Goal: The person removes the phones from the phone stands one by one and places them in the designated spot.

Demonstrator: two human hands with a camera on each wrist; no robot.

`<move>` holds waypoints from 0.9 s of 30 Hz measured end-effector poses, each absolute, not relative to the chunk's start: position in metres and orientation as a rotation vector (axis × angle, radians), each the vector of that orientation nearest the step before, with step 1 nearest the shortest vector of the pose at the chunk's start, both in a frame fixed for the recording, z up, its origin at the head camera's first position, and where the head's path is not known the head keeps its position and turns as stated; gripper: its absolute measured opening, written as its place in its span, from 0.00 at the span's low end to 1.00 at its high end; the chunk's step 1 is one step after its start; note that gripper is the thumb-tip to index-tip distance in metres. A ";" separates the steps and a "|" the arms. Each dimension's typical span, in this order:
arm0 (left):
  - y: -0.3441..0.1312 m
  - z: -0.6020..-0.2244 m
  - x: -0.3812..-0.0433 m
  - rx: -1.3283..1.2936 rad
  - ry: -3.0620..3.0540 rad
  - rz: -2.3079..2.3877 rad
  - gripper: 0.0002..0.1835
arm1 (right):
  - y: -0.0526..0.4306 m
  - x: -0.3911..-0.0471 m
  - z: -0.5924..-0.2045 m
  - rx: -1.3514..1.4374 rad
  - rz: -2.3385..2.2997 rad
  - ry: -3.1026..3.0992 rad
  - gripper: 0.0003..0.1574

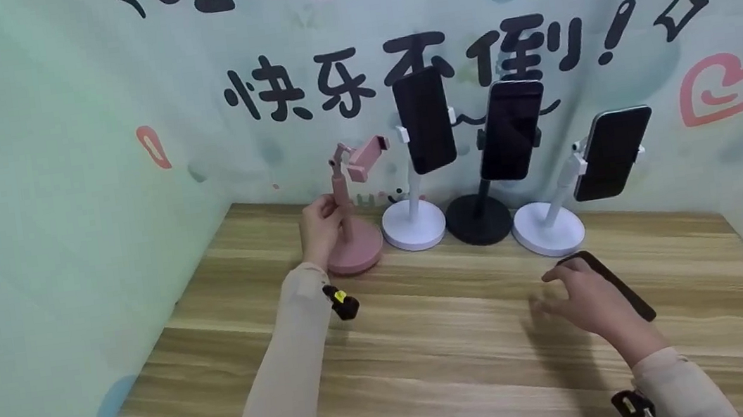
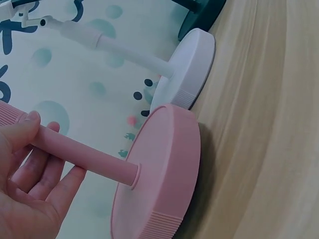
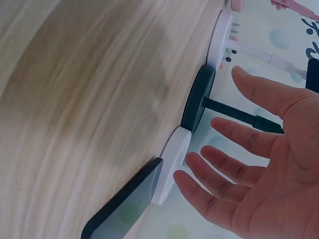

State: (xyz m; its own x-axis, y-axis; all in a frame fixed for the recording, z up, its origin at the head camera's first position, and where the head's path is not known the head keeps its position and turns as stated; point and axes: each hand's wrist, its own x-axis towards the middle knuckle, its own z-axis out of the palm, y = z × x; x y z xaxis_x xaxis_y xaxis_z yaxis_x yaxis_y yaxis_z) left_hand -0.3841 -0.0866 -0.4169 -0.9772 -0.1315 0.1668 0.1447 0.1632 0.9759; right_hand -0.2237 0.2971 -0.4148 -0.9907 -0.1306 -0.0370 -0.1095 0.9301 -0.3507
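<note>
My left hand [image 1: 321,229] grips the stem of a pink phone stand [image 1: 356,247], thumb and fingers around the pole in the left wrist view. The stand's clamp [image 1: 367,158] holds no phone, and its round base is at the left end of a row of stands. Above the table at the right, my right hand [image 1: 584,296] is held with its fingers spread, nothing in them. Beneath and beside it a dark phone [image 1: 618,286] lies flat on the table, partly hidden by the hand in the head view; the right wrist view shows this phone [image 3: 127,206] apart from the fingers.
Right of the pink stand are a white stand [image 1: 414,226], a black stand [image 1: 478,221] and another white stand [image 1: 550,229], each with an upright phone. A printed cloth [image 1: 292,27] hangs behind the wooden table [image 1: 430,343]; a pale green wall [image 1: 24,208] borders the left.
</note>
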 end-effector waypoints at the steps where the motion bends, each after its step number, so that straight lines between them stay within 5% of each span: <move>1: -0.087 -0.417 -0.386 -0.010 -2.221 -1.914 0.14 | 0.297 -0.224 -0.415 -0.184 -0.548 3.026 0.36; 27: -0.088 -0.426 -0.413 0.056 -2.247 -1.780 0.13 | 0.297 -0.222 -0.415 -0.165 -0.569 3.026 0.31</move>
